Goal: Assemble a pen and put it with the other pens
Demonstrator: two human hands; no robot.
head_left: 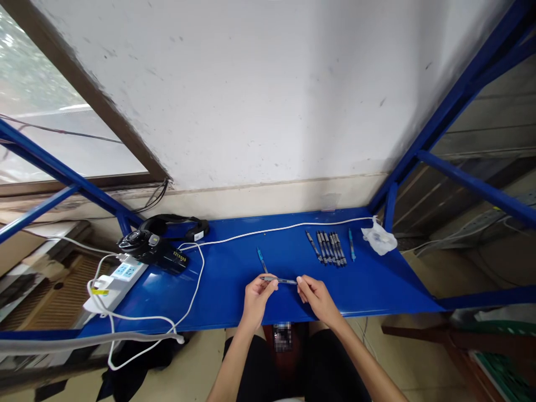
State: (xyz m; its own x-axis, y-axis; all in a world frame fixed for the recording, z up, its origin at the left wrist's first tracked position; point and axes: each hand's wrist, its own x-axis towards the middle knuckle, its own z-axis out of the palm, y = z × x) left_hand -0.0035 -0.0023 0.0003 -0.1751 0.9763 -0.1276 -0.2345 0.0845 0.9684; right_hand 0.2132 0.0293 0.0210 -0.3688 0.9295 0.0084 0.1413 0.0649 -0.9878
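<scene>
Between my two hands I hold a dark pen [285, 281] lengthwise, just above the near part of the blue table. My left hand [258, 296] pinches its left end, and my right hand [313, 296] pinches the right end. Just beyond my left hand a blue pen [261, 259] lies on the table, its near end close to my fingers. To the right lies a row of several dark pens [331, 248], side by side. A second blue pen [352, 244] lies right of that row.
A crumpled white plastic bag [379, 238] sits at the table's right end. On the left are a white power strip [119, 282], a black device with a strap [157, 251] and looped white cable [200, 279]. Blue metal posts [391, 206] flank the blue table [234, 304]; a wall stands behind.
</scene>
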